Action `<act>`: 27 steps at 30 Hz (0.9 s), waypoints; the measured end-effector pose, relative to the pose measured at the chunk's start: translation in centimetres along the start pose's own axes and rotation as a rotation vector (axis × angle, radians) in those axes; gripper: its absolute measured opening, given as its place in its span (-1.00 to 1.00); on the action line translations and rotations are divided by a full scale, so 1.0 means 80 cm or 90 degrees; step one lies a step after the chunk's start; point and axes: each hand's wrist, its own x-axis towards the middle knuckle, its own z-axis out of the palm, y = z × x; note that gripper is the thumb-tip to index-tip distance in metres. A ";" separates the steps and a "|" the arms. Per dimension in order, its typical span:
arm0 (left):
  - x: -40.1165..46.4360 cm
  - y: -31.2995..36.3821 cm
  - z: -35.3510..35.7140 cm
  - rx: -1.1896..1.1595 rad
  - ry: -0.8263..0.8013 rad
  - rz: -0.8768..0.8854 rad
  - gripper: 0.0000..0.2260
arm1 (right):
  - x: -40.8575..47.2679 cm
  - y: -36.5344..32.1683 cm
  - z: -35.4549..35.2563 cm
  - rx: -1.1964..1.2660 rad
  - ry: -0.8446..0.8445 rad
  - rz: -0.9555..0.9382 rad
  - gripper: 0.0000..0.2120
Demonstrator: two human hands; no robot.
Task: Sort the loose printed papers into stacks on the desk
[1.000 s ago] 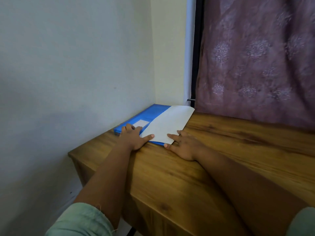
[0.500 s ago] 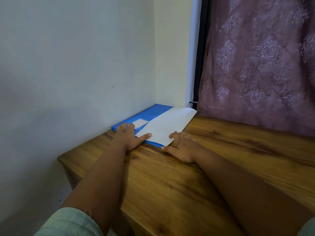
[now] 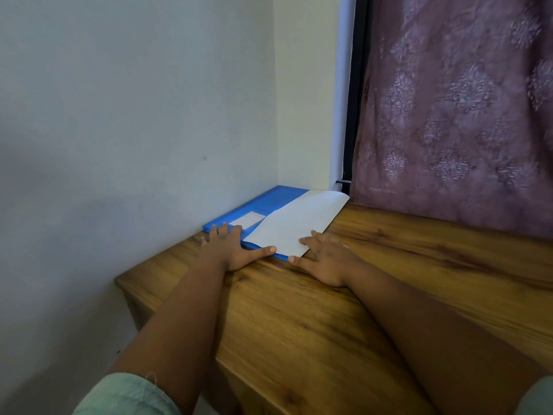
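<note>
Seemingly to square it, both flat, unclenched hands frame the white sheet [image 3: 294, 224]: left hand [image 3: 230, 250] on the blue folder [image 3: 263, 202], right hand [image 3: 326, 260] fingertips on its corner.

Hidden and unreadable parts
White paper [image 3: 294, 224] covers much of the blue folder [image 3: 263, 202]; the folder's label [image 3: 247, 219] is too blurred to read

Your left hand [image 3: 230, 248] and right hand [image 3: 324, 259] lie flat, fingers spread, forearms stretched toward the desk's far left corner.
</note>
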 end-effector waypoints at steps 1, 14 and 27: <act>-0.003 0.000 0.000 -0.017 0.028 0.015 0.24 | -0.002 0.000 0.001 0.014 0.022 -0.004 -0.26; -0.154 0.170 0.001 -0.173 0.252 0.219 -0.61 | -0.190 0.112 -0.036 0.048 0.376 0.005 -0.87; -0.410 0.520 0.054 -0.117 -0.088 0.621 -0.49 | -0.670 0.332 -0.127 -0.253 0.311 0.625 -0.57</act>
